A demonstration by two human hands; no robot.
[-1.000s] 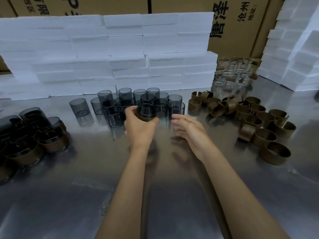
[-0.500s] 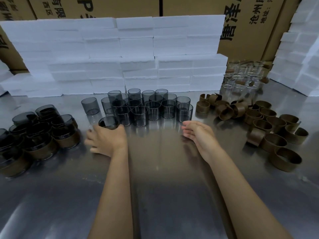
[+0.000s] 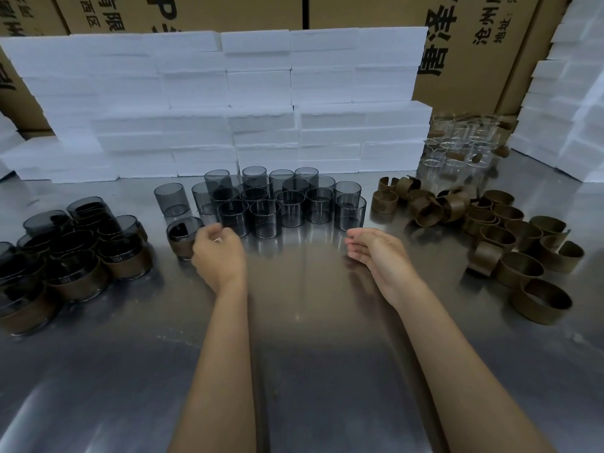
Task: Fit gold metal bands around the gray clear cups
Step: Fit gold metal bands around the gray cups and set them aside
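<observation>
Fingers (image 3: pixel 209 231) of my left hand (image 3: pixel 219 256) hang loosely curled beside a banded gray cup (image 3: pixel 183 238) on the desk (image 3: pixel 300 354); my right hand (image 3: pixel 379 253) is relaxed, empty. Finished cups (image 3: pixel 81 256) crowd left; many bare gray cups (image 3: pixel 287 201) and gold bands (image 3: pixel 510 240) await.

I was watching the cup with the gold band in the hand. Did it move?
Yes. The banded cup went left and down from in front of the gray cups; it now stands on the table beside the finished pile.
</observation>
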